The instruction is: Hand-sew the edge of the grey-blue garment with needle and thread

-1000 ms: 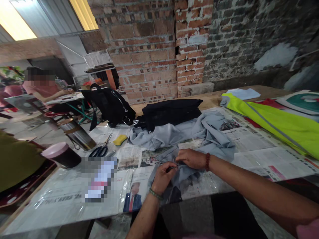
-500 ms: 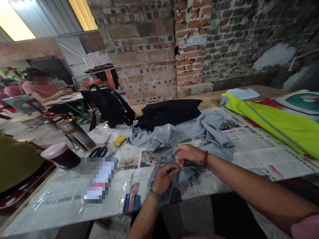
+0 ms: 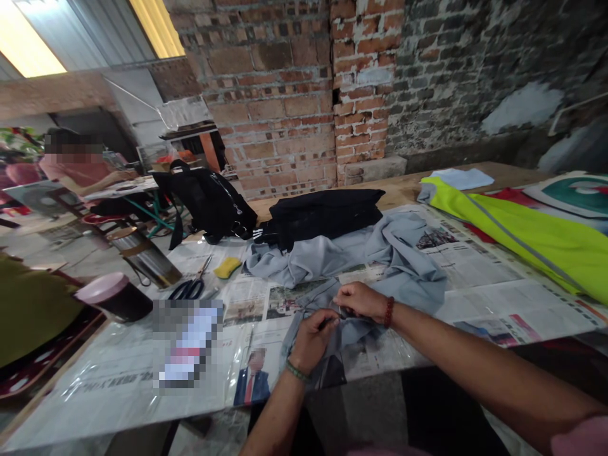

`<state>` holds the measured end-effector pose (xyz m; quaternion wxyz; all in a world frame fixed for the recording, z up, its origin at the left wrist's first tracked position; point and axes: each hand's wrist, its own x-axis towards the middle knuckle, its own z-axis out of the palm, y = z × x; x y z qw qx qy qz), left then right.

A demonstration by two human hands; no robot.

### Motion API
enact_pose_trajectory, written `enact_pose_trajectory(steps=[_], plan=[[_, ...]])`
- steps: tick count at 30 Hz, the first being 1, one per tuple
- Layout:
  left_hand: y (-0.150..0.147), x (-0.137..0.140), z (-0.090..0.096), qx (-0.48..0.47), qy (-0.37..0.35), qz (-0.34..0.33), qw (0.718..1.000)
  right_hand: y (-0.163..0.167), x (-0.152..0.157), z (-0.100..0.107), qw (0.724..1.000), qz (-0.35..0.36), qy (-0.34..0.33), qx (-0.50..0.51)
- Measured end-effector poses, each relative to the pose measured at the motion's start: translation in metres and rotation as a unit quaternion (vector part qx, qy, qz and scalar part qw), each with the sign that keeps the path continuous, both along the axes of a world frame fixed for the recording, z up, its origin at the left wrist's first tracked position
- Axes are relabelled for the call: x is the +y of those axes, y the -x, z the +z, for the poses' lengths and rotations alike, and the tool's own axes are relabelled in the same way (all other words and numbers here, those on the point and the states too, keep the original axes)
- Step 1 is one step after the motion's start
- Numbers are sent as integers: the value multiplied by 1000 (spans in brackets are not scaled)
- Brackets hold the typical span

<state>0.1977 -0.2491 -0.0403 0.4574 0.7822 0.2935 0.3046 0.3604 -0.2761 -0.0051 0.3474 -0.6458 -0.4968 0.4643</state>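
A crumpled grey garment point(image 3: 413, 269) lies on the newspaper-covered table, part of it bunched under both hands. My left hand point(image 3: 311, 342), with a green bead bracelet, is closed, pinching a fold of the grey cloth between thumb and forefinger. Close above and to its right, my right hand point(image 3: 361, 302), wearing a red bead bracelet, has its thumb and fingertips pressed together. A thin pale sliver, apparently a sewing needle point(image 3: 339, 310), shows just below those fingertips. The fingers partly hide it and the fold.
Behind the garment lie folded black clothing point(image 3: 327, 212) and a black backpack point(image 3: 209, 202). Scissors point(image 3: 190, 288), a yellow sponge point(image 3: 227, 268), a steel flask point(image 3: 145, 256) and a pink-lidded cup point(image 3: 116, 297) stand left. A yellow vest point(image 3: 522, 231) and iron point(image 3: 572, 193) are right. Another person sits far left.
My right hand's fingers have closed from a more spread pose into a pinch, and the hand has shifted slightly lower. The left hand keeps almost the same place.
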Motion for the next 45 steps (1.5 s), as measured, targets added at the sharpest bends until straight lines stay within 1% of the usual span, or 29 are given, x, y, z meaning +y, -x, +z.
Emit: enact_pose_trajectory(steps=[4,6,8,9,10,11,13,15,17,19,21,22,26,29,32,34,37,40,42,45], plan=[[0,0,0,-5,13,35,999,5,-6,1,999,24,-17,-29],[0,1,0,-13,25,37,999,4,-8,0,998,32,-24,-41],[0,1,2,-19,39,30,999,0,-8,-2,996,55,-31,-62],[-1,1,3,-18,47,29,998,-3,-7,-2,993,68,-49,-81],[-1,2,3,-16,55,32,998,-7,-7,-2,988,77,-82,-105],[-1,2,4,-15,64,38,997,-11,-7,-1,980,75,-129,-135],[-1,2,4,-16,83,52,995,-20,-9,2,949,41,-244,-195],[-1,3,3,-21,105,62,992,-24,-16,5,906,9,-344,-248],[-1,4,1,-24,129,64,989,-24,-25,5,865,28,-413,-284],[0,5,0,-25,144,58,988,-18,-34,1,835,80,-449,-309],[0,6,0,-29,149,48,987,-10,-39,-5,819,119,-452,-332],[0,6,0,-31,148,43,988,-6,-39,-9,815,125,-449,-344],[0,7,0,-31,146,41,988,4,-32,-22,802,108,-448,-379],[0,6,0,-37,158,49,986,6,-27,-27,798,90,-457,-382],[0,5,1,-37,161,48,985,5,-27,-29,807,85,-454,-368],[0,5,2,-29,157,44,986,5,-28,-28,807,84,-450,-372],[0,6,2,-14,149,38,988,5,-30,-27,792,84,-457,-396],[0,7,-2,-10,133,36,990,7,-32,-27,776,87,-487,-391],[0,8,-4,-10,118,32,992,9,-33,-27,773,94,-503,-375],[0,10,-5,-11,107,34,994,11,-33,-27,778,105,-511,-350]])
